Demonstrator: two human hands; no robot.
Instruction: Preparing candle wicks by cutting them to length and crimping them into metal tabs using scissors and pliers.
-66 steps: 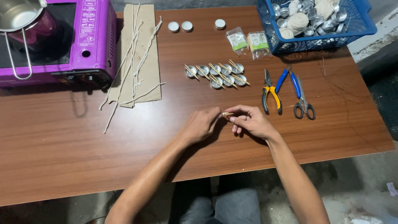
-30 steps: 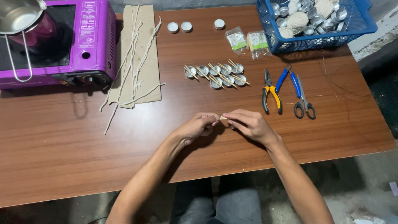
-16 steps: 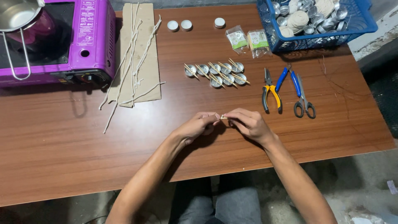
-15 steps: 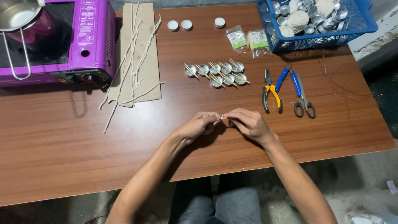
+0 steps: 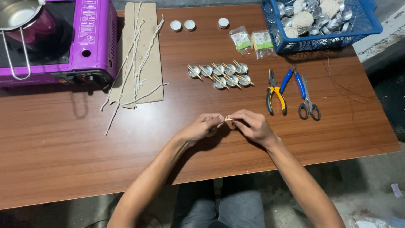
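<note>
Thin pale stick [image 5: 228, 118] pinched, both hands.

Even, fairly bright overhead light falls across the wooden table [image 5: 84, 143], leaving a soft sheen on its laminate and a glint on the steel pan [image 5: 17, 12] (top left corner). Short, soft shadows pool beneath the left hand [image 5: 198, 128] and right hand [image 5: 253, 126]. Focus holds sharp throughout; the floor below lies dimmer.
</note>
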